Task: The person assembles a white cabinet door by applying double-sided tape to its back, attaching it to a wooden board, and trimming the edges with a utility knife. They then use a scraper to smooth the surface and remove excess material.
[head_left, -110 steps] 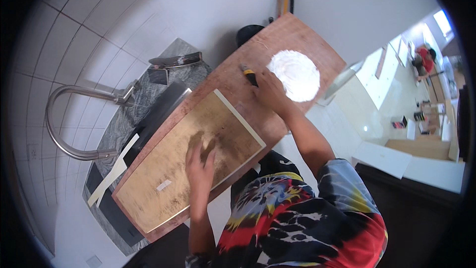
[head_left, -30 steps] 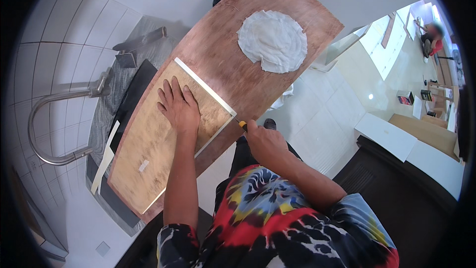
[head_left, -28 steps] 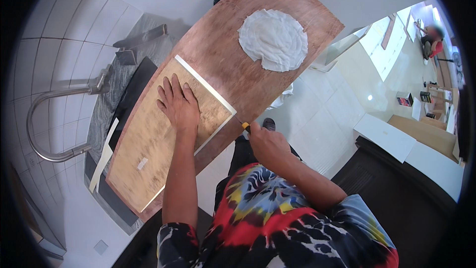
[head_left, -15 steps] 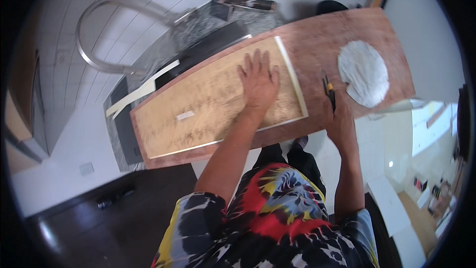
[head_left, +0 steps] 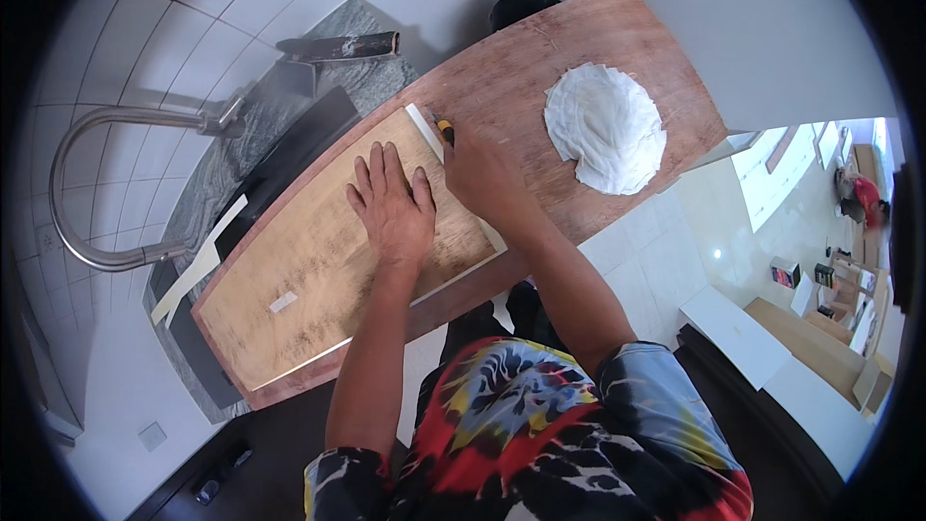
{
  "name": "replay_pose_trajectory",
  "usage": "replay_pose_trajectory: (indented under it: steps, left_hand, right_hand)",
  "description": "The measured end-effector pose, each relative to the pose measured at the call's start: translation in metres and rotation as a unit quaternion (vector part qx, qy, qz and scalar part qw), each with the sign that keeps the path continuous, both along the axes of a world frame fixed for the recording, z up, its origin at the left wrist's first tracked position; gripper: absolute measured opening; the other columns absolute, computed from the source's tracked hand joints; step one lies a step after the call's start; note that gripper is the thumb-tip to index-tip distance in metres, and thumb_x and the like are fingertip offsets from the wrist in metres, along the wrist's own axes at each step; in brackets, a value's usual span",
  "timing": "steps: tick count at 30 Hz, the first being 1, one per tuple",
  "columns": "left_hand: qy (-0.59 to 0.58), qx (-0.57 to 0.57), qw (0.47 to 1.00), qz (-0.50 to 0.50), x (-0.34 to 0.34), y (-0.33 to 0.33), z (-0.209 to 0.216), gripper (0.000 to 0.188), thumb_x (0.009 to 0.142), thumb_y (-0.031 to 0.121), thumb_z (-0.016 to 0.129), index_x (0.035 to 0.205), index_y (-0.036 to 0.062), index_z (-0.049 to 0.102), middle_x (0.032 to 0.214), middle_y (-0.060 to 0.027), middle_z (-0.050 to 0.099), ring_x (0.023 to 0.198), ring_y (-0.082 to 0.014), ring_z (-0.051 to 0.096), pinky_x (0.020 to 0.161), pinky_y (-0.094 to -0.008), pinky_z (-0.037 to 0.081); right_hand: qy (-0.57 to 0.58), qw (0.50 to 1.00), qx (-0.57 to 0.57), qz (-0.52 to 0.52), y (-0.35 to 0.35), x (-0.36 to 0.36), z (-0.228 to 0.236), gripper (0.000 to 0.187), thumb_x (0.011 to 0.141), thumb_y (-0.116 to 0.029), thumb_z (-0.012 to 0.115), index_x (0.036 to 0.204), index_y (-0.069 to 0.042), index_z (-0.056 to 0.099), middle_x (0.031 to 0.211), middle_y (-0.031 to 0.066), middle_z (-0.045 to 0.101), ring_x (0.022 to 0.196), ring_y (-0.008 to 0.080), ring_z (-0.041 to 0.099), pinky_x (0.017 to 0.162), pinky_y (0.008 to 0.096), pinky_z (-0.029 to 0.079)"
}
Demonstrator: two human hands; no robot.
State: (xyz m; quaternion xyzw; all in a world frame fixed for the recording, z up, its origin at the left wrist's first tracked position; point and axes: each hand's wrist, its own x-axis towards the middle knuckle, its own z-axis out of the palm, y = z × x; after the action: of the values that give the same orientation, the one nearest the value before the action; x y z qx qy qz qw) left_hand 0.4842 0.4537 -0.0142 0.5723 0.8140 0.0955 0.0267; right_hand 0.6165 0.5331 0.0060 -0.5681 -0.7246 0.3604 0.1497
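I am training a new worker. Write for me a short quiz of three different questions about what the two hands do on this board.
1. True or false: the left hand lies flat on the pale sheet.
2. The right hand holds: A) a yellow-and-black utility knife B) a hammer C) a brush
3. What lies on the brown board to the right of the hands?

Key: 1 true; 2 A; 3 a round white crumpled sheet.

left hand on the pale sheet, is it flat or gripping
Flat: the left hand lies palm down, fingers spread, on the pale sheet.
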Motion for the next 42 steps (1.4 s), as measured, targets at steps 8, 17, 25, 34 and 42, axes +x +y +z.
replay_pose_trajectory:
  steps: [8, 17, 25, 34, 42]
  left_hand:
    - [0.007, -0.001, 1.000, -0.017, -0.002, 0.001, -0.003, 0.061, 0.104, 0.039, 0.042, 0.154, 0.0045, 0.037, 0.162, -0.0130, 0.031, 0.152, -0.0383, 0.021, 0.121, -0.0615, 0.014]
    - [0.008, 0.000, 1.000, -0.011, -0.001, 0.000, -0.004, 0.060, 0.103, 0.038, 0.044, 0.155, 0.0078, 0.036, 0.162, -0.0137, 0.033, 0.151, -0.0384, 0.024, 0.120, -0.0619, 0.015]
    - [0.014, 0.022, 0.999, -0.021, 0.001, 0.001, -0.005, 0.059, 0.103, 0.038, 0.044, 0.152, 0.0050, 0.039, 0.159, -0.0138, 0.036, 0.150, -0.0388, 0.025, 0.119, -0.0626, 0.017]
    - [0.008, 0.023, 1.000, -0.015, 0.002, 0.001, -0.008, 0.060, 0.103, 0.040, 0.045, 0.153, 0.0067, 0.039, 0.162, -0.0126, 0.034, 0.151, -0.0391, 0.024, 0.120, -0.0620, 0.016]
    - [0.012, 0.023, 1.000, -0.007, 0.003, 0.000, -0.005, 0.061, 0.104, 0.043, 0.044, 0.154, 0.0080, 0.040, 0.161, -0.0144, 0.035, 0.151, -0.0385, 0.025, 0.121, -0.0595, 0.017]
  right_hand:
    - [-0.061, 0.996, 0.019, 0.070, 0.014, -0.022, 0.007, 0.043, 0.082, -0.023, 0.077, 0.110, 0.003, 0.055, 0.094, 0.0246, 0.072, 0.091, 0.0379, 0.073, 0.078, 0.0462, 0.058]
    - [-0.026, 0.997, 0.027, 0.061, 0.021, -0.025, -0.009, 0.027, 0.097, -0.020, 0.055, 0.107, 0.004, 0.057, 0.096, 0.0261, 0.070, 0.091, 0.0436, 0.070, 0.082, 0.0505, 0.055]
    - [-0.010, 0.994, 0.052, 0.095, 0.020, -0.019, -0.006, 0.025, 0.092, -0.016, 0.058, 0.105, 0.005, 0.057, 0.095, 0.0274, 0.070, 0.092, 0.0431, 0.070, 0.081, 0.0501, 0.054]
    - [-0.060, 0.988, 0.105, 0.100, -0.019, 0.008, -0.009, 0.023, 0.086, -0.013, 0.065, 0.102, 0.002, 0.062, 0.092, 0.0214, 0.072, 0.084, 0.0338, 0.073, 0.074, 0.0430, 0.059]
    - [-0.050, 0.995, -0.054, 0.074, -0.117, 0.081, 0.024, 0.016, 0.089, -0.005, 0.055, 0.103, 0.003, 0.053, 0.082, 0.0232, 0.070, 0.076, 0.0388, 0.072, 0.066, 0.0485, 0.057]
